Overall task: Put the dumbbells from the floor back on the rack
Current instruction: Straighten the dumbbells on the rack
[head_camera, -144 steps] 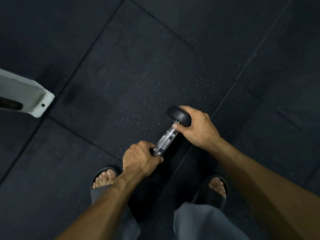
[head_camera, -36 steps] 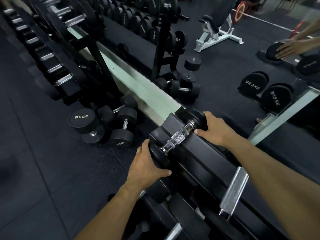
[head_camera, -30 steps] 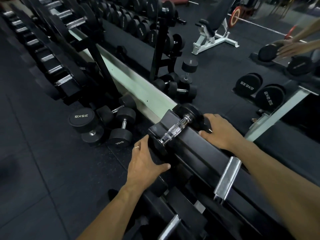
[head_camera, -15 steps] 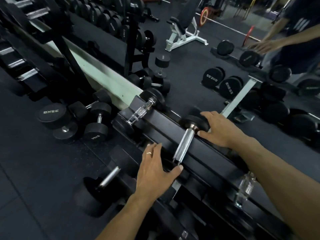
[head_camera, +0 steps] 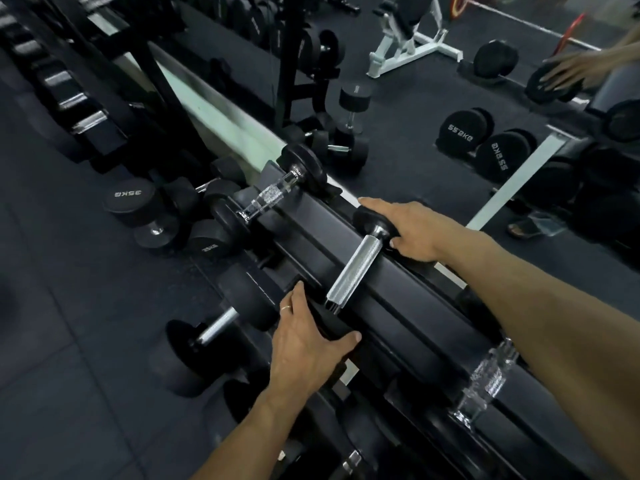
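A black dumbbell with a knurled steel handle lies across the top rails of the black rack. My left hand cups its near head, thumb spread to the right. My right hand lies over its far head, thumb beside the handle. To the left on the same tier rests another small dumbbell with a shiny handle, with no hand on it. On the floor left of the rack stand several dumbbells, one marked 35KG and one marked 25KG.
A bigger dumbbell sits on the lower tier below my left hand. Another shiny-handled dumbbell lies on the top tier under my right forearm. A mirror behind the rack reflects a white bench and 55KG dumbbells. A second loaded rack runs along the left.
Both hands let go of the shiny-handled dumbbell at the rack's left end and moved right onto the heads of the steel-handled dumbbell. The view shifted right along the rack.
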Available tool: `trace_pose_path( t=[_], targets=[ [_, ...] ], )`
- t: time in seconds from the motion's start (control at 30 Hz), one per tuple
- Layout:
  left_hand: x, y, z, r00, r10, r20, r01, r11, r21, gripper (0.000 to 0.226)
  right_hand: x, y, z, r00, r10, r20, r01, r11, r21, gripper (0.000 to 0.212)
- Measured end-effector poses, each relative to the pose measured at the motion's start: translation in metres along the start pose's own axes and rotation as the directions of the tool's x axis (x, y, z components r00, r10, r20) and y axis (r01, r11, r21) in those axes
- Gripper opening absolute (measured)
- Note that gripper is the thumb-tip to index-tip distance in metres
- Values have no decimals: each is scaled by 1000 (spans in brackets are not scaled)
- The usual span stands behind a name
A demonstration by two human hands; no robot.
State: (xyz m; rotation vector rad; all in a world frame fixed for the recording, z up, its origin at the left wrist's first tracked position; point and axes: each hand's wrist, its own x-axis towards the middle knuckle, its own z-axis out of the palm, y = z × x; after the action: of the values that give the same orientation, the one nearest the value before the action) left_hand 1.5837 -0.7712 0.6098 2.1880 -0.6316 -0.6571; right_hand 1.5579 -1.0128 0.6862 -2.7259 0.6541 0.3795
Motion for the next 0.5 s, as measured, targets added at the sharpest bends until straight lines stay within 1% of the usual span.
trace_pose_path(
  t=[0.3,0.5],
  targets=[
    [4,-2,-8,999,9,45,-9,1000,-2,118,-5,12,4,999,38,-5,-38,997,63,90],
    [6,-2,-14,997,24,74,-24,1000,1,117,-2,13,4,998,60,0,-59,998,38,91]
  ],
)
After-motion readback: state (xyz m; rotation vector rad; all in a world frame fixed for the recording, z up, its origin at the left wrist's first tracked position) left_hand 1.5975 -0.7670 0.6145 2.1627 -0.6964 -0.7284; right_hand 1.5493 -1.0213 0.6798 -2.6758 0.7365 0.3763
